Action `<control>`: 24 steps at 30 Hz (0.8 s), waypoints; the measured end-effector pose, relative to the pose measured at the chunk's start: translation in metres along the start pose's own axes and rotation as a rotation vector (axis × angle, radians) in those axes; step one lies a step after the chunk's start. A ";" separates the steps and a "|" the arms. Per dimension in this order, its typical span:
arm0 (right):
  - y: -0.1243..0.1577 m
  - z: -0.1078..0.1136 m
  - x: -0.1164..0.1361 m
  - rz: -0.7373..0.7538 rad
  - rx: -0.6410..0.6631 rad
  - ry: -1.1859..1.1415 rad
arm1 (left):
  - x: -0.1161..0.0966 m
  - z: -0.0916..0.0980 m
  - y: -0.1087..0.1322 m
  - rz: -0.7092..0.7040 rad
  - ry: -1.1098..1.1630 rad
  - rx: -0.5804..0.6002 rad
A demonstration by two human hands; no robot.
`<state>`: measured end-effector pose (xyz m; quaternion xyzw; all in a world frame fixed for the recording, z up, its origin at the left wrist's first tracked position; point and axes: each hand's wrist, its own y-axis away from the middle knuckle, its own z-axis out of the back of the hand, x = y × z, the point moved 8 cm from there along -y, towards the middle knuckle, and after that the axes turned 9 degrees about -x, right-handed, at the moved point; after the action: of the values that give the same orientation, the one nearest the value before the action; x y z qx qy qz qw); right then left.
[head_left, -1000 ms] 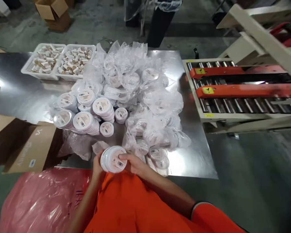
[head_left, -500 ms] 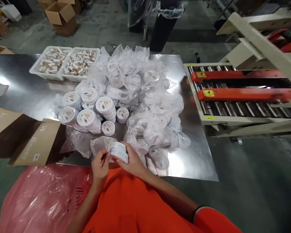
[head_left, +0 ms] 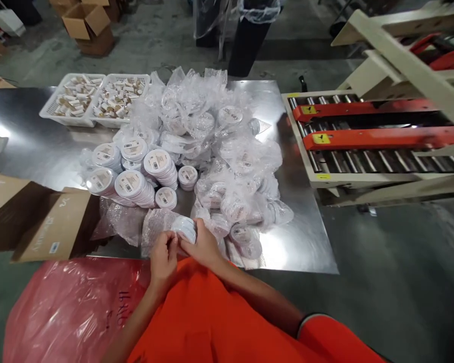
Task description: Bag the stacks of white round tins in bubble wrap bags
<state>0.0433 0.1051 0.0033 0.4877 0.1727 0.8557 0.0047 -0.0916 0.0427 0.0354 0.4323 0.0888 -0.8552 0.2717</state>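
Note:
My right hand (head_left: 203, 247) is closed round a small stack of white round tins (head_left: 184, 228) at the near edge of the steel table (head_left: 298, 237). My left hand (head_left: 163, 259) pinches the clear bubble-wrap bag (head_left: 156, 225) that lies against those tins. Just beyond, bare tins with labels stand in leaning stacks (head_left: 134, 184). A big heap of tins in plastic bags (head_left: 227, 156) covers the table's middle.
Two white baskets of small tubes (head_left: 94, 98) sit at the far left. An open cardboard box (head_left: 41, 222) stands left of me, a red plastic sack (head_left: 68, 307) below it. A roller conveyor with orange rails (head_left: 371, 141) adjoins the table on the right. A person's dark legs (head_left: 249, 35) are beyond.
The stack of tins turned from face-up to edge-on and moved forward to the bubble-wrap bag. My left hand let go of the tins and took hold of the bag.

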 end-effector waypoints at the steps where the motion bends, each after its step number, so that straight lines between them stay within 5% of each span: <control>1: -0.001 -0.002 -0.003 -0.028 0.023 -0.030 | 0.001 -0.001 0.000 -0.008 -0.084 0.003; 6: -0.003 0.000 -0.016 -0.066 -0.082 -0.062 | 0.012 -0.016 -0.003 0.010 -0.420 0.116; 12: -0.003 0.006 -0.018 -0.033 -0.219 -0.163 | 0.030 -0.032 -0.021 0.102 -0.381 0.101; 19: -0.013 0.011 -0.019 0.037 -0.325 0.012 | 0.001 -0.043 -0.003 -0.075 -0.340 0.160; 24: -0.009 0.007 -0.007 0.106 -0.229 0.176 | -0.008 -0.022 -0.023 -0.126 -0.238 -0.054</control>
<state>0.0513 0.1137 -0.0024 0.4155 0.0479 0.9083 0.0000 -0.0848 0.0738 0.0265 0.3141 0.1060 -0.9131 0.2376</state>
